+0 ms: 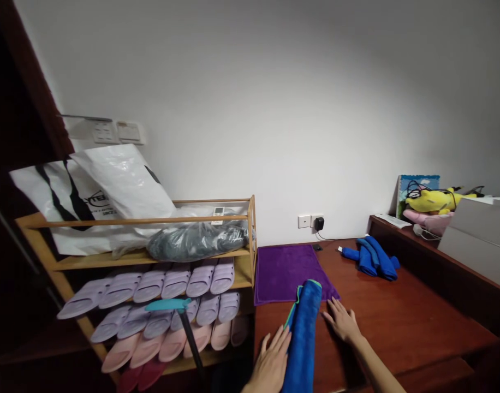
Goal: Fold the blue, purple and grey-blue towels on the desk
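Note:
A blue towel [302, 341] with green edging lies rolled lengthwise on the reddish-brown desk, its far end overlapping the front edge of a flat purple cloth [289, 271]. My left hand [271, 357] rests along the roll's left side, fingers stretched out near the green edge. On the other side, my right hand [343, 321] lies with fingers spread on the desk, fingertips near the purple cloth's front right corner, apart from the roll. Farther back to the right sits a small pile of blue rolled towels [373, 259].
At left, a wooden shoe rack [252, 267] carries several slippers [146, 286], white bags [125, 183] and a plastic-wrapped grey bundle [201, 240]. A turquoise-topped pole [168, 304] stands before it. A plug [319, 223] is in the wall. Boxes [477, 234] and a yellow plush toy [432, 201] occupy the raised right ledge.

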### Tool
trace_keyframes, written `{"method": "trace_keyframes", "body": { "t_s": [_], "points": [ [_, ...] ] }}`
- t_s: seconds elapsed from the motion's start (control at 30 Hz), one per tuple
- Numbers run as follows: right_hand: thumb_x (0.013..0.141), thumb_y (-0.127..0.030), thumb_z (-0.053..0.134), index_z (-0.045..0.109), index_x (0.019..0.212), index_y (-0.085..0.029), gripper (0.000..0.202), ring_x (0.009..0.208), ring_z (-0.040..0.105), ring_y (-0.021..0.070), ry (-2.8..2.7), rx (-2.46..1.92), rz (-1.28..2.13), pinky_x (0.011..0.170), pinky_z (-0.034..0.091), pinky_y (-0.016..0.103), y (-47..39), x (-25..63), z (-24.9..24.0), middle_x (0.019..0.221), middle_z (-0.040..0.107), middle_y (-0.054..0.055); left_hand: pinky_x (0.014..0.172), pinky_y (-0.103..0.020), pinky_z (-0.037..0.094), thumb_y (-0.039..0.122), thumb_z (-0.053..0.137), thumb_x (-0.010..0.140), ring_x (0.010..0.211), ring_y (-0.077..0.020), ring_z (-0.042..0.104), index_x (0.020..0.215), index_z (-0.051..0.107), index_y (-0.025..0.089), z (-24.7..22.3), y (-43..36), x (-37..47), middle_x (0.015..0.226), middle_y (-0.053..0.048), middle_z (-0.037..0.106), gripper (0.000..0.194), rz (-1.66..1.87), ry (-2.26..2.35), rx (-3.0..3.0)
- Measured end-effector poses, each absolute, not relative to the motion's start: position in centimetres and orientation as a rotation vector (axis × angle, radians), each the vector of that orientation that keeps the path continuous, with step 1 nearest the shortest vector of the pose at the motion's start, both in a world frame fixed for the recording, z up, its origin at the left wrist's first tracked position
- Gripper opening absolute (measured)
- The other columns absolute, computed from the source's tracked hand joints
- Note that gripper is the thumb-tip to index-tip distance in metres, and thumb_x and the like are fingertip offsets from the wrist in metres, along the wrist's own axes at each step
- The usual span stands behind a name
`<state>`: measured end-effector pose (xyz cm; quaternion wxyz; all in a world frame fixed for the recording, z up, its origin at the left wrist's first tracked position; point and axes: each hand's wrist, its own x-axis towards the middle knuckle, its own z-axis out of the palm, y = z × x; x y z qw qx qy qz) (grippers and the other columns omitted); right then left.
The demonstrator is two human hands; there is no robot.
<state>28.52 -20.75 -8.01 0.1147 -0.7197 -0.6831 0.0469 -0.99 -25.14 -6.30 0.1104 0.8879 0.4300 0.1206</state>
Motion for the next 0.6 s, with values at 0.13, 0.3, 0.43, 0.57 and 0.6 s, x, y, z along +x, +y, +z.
{"method": "trace_keyframes", "body": {
  "t_s": [0.13,0.3,0.43,0.57,0.6],
  "points": [
    [0.090,-0.047,0.031,0.047,0.130,-0.021,0.051,0.134,0.030,0.0291,-1.960,-2.141,0.082,0.103,0.025,0.059,-20.7,28.0,-7.6,0.143,0.040,0.013,0.110,-0.052,0.026,0.022,0.039,0.088,0.138,-0.0243,0.025,0.143,0.025,0.032,-8.0,-25.4,-1.2,0.150,0.000,0.028,0.058,0.392,1.185,2.684],
    [0.094,-0.041,0.023,0.054,0.120,-0.023,0.045,0.119,0.047,0.0250,-1.982,-1.846,-0.040,0.099,0.034,0.047,-24.1,22.0,-4.7,0.127,0.054,0.013,0.109,-0.057,0.025,0.028,0.050,0.084,0.137,-0.0275,0.026,0.142,0.029,0.032,-7.4,-25.9,-1.4,0.149,-0.003,0.031,0.062,0.441,1.159,2.648],
    [0.092,-0.045,0.036,0.042,0.132,-0.031,0.042,0.123,0.043,0.0218,-2.418,-1.286,0.200,0.105,0.026,0.043,-28.7,18.0,-2.8,0.134,0.052,0.006,0.109,-0.058,0.024,0.024,0.047,0.085,0.136,-0.0260,0.030,0.144,0.024,0.031,-7.3,-26.1,-1.5,0.147,-0.004,0.036,0.064,0.465,1.091,2.669],
    [0.094,-0.042,0.035,0.058,0.108,-0.028,0.030,0.106,0.054,0.0201,-2.417,-1.413,0.245,0.102,0.026,0.044,-30.5,20.0,-2.8,0.109,0.065,0.002,0.108,-0.059,0.026,0.026,0.037,0.092,0.135,-0.0249,0.031,0.142,0.030,0.030,-7.4,-26.5,-1.6,0.145,-0.004,0.039,0.050,0.480,1.108,2.677],
    [0.094,-0.041,0.034,0.062,0.097,-0.026,0.032,0.102,0.055,0.0204,-2.392,-1.491,0.187,0.101,0.026,0.045,-30.5,21.2,-2.8,0.101,0.067,0.002,0.108,-0.059,0.026,0.027,0.035,0.093,0.135,-0.0246,0.032,0.141,0.031,0.029,-7.3,-26.6,-1.6,0.145,-0.004,0.039,0.048,0.488,1.115,2.678]
  ]
}}
